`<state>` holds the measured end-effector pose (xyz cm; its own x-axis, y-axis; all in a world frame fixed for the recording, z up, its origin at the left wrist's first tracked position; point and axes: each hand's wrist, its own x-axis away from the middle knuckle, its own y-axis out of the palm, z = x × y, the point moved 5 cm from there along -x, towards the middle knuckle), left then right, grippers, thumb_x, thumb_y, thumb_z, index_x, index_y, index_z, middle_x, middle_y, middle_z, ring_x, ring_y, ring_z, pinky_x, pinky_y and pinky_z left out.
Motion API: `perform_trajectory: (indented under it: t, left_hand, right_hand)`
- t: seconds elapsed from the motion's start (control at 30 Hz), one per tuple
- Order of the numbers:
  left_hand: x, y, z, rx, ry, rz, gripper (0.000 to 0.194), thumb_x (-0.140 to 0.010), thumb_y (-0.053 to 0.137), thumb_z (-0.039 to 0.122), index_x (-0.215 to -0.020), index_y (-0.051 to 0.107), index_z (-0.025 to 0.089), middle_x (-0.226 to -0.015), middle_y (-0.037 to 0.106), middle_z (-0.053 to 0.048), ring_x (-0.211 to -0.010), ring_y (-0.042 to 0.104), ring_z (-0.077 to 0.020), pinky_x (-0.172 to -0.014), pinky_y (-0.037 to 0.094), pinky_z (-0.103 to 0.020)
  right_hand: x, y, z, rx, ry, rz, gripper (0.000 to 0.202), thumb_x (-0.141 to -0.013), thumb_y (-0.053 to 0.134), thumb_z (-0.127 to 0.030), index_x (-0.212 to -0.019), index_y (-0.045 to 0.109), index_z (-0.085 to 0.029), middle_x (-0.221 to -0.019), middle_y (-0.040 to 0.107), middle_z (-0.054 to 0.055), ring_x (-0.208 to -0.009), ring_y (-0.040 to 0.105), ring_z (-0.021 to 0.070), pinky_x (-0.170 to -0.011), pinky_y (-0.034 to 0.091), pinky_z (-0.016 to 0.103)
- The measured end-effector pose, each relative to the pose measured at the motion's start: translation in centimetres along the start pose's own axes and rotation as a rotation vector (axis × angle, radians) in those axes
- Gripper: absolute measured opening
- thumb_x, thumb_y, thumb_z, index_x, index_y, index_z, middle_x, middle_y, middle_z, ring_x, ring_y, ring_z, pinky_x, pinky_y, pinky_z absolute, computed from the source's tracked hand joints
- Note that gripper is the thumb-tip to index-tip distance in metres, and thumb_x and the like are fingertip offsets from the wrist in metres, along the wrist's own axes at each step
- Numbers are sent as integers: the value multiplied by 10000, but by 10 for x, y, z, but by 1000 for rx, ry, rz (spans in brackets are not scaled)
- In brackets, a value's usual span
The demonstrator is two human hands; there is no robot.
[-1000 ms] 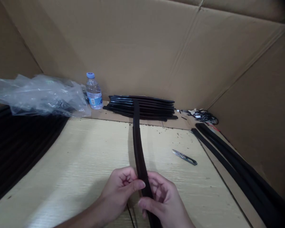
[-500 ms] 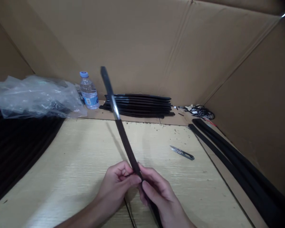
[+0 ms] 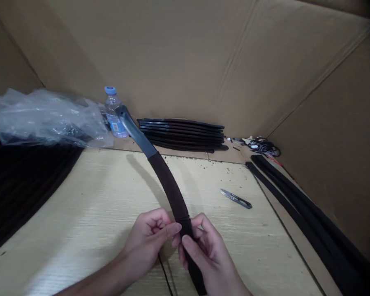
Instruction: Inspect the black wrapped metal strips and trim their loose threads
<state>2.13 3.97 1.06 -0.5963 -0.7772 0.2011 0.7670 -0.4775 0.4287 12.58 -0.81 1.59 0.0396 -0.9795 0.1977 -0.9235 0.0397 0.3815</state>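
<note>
A long curved strip [image 3: 168, 181] slants up and away from me. Its far end is bare, glossy and black with a small hole, and a dark brown covering with a ridged edge wraps the rest. My right hand [image 3: 205, 246] grips the strip's lower part, thumb on top and fingers behind. At the strip's left edge my left hand [image 3: 152, 234] is closed in a pinch on a thin dark cord [image 3: 165, 273], which hangs below it. The left thumb tip touches the covering. Fingers hide where the cord meets the strip.
Thread snips [image 3: 236, 198] lie on the pale tabletop to the right. Similar strips [image 3: 185, 135] are stacked at the back beside a water bottle [image 3: 112, 109] and plastic bags [image 3: 49, 119]. Dark lengths lie at both sides. Cardboard walls [image 3: 172, 57] enclose the table.
The strip has turned from edge-on to show its broad face, and its far end has swung left and down, now in front of the bottle. Both hands keep nearly the same place.
</note>
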Motion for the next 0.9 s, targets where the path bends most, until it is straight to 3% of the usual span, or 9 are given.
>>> perform_trajectory:
  t: [0.17, 0.27, 0.33, 0.43, 0.5, 0.6, 0.67, 0.77, 0.9]
  left_hand:
    - [-4, -7, 1, -39, 15, 120, 215, -736, 686, 232, -617, 529, 144, -545, 606, 13, -513, 595, -144, -518, 443, -244]
    - [-5, -9, 2, -63, 23, 142, 196, -632, 749, 181, -618, 561, 130, -589, 593, 23, -559, 543, -105, -539, 405, -201]
    - [-5, -9, 3, -100, 15, 139, 208, -618, 756, 204, -603, 564, 123, -581, 564, 24, -556, 499, -92, -530, 375, -193]
    - [-2, -10, 5, -140, 6, 165, 289, -618, 759, 227, -530, 500, 132, -508, 474, 52, -492, 419, -66, -476, 310, -180]
    - [-1, -9, 3, -113, -10, 131, 301, -652, 741, 242, -542, 479, 141, -501, 482, 52, -469, 438, -69, -462, 310, -183]
    - [0, -5, 1, -50, -26, 53, 284, -703, 712, 254, -582, 478, 148, -513, 539, 34, -457, 509, -94, -453, 345, -195]
    - [-1, -4, 2, -21, -22, 29, 268, -729, 693, 253, -598, 483, 150, -520, 567, 21, -461, 552, -120, -463, 391, -218]
    - [-3, -3, 4, 4, -1, 31, 235, -769, 651, 257, -618, 507, 148, -556, 616, -6, -493, 610, -170, -516, 465, -284]
    - [-5, -8, 4, -41, 10, 113, 203, -673, 738, 188, -617, 552, 131, -602, 646, -6, -556, 604, -139, -545, 447, -232]
  right_hand:
    - [-1, -4, 6, -37, -9, 38, 184, -822, 645, -352, -891, 583, -194, -788, 610, -9, -656, 525, 93, -605, 411, 203]
    - [-4, -5, 7, -48, -23, 52, 367, -728, 751, -273, -1058, 597, -227, -861, 641, -4, -801, 583, 119, -736, 446, 218]
    - [-6, -4, 6, -51, -13, 32, 429, -677, 791, -231, -1068, 613, -225, -877, 666, 7, -875, 605, 142, -809, 455, 243]
    - [-6, -3, 4, 9, -8, 22, 319, -627, 819, -192, -897, 649, -185, -830, 676, 16, -844, 622, 152, -769, 484, 239]
    - [-4, -4, 5, 37, 6, 44, 287, -637, 812, -216, -813, 587, -182, -746, 654, -4, -679, 621, 132, -609, 505, 226]
    - [0, -2, 10, 39, 59, 25, 309, -746, 727, -311, -818, 441, -218, -565, 589, -62, -404, 499, 77, -379, 382, 171]
    - [2, -1, 9, 32, 42, 8, 281, -812, 657, -348, -839, 406, -226, -562, 582, -65, -408, 464, 64, -397, 341, 161]
    - [1, -1, 2, 18, -30, 8, 235, -841, 611, -382, -831, 459, -204, -711, 604, -18, -540, 480, 75, -491, 361, 188]
    - [0, -1, -4, 41, -63, 43, 193, -808, 659, -322, -804, 512, -196, -773, 603, -5, -667, 525, 109, -599, 398, 215]
